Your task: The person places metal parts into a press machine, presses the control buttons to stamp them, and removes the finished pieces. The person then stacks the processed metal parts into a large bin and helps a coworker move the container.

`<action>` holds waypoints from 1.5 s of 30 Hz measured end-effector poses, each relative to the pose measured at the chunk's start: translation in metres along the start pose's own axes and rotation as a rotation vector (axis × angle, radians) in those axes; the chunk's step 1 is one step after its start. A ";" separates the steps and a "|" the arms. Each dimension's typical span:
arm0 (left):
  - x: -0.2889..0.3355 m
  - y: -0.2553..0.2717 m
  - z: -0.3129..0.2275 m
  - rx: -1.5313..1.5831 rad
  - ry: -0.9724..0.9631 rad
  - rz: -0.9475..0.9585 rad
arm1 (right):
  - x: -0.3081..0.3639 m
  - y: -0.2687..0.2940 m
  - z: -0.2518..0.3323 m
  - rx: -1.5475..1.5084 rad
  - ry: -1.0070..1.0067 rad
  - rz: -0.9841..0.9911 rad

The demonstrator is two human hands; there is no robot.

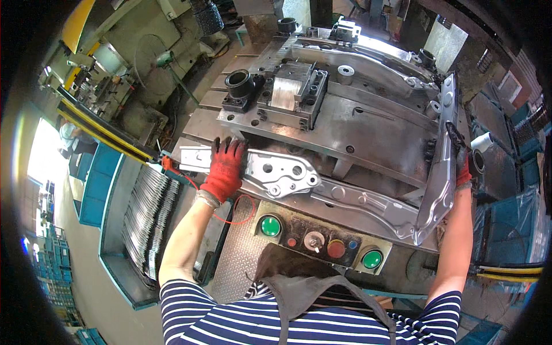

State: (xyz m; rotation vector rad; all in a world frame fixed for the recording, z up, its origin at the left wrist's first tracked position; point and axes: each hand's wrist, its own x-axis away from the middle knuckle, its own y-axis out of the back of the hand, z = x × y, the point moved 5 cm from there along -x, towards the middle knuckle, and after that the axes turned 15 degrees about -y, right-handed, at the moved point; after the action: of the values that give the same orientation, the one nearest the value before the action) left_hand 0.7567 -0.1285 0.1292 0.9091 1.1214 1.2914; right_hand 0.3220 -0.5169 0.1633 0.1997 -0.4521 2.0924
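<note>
My left hand (226, 171), in a red glove with dark fingertips, is closed over the left part of a silvery stamped metal bracket (282, 170) with several round holes. The bracket lies along the near edge of the steel die (379, 135). My right hand (462, 167), also gloved, grips the outer side of a long stamped metal rail (440, 167), tilted up at the die's right edge; its fingers are partly hidden. Between them a similar stamped part (368, 206) lies along the front, its left end meeting the bracket and its right end at the rail's lower end.
Below the die, a control panel (319, 241) carries green and red buttons. A blue-edged bin (109, 253) at left holds a stack of metal parts (150, 213). Another stamped piece (368, 57) lies across the die's far side. A person (69, 135) is at far left.
</note>
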 end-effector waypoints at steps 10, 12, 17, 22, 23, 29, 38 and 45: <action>-0.008 -0.110 -0.002 0.002 0.039 0.237 | -0.016 0.045 -0.014 -0.076 -0.005 -0.010; 0.004 -0.108 -0.001 0.028 0.026 0.185 | -0.010 0.033 -0.008 -0.061 0.016 -0.016; 0.042 -0.103 0.004 0.217 0.159 -0.114 | 0.019 -0.043 0.051 1.011 0.359 -0.339; 0.048 -0.103 0.005 0.235 0.238 -0.227 | 0.011 -0.168 0.101 1.700 0.674 -0.406; 0.047 -0.102 0.006 0.270 0.238 -0.254 | -0.001 -0.195 0.109 1.796 0.827 -0.386; 0.065 -0.088 0.021 0.348 0.257 -0.318 | -0.105 -0.266 0.118 1.987 0.926 -0.239; 0.094 -0.096 0.037 0.434 0.448 -0.297 | -0.197 -0.260 0.077 1.918 0.740 -0.204; 0.057 -0.061 0.005 0.387 0.218 -0.500 | -0.154 -0.264 0.073 1.786 0.522 -0.380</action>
State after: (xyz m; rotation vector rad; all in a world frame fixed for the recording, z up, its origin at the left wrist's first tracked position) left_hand 0.7737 -0.0771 0.0651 0.7049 1.6855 0.7843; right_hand 0.6244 -0.5407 0.2448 0.6342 1.6903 1.4722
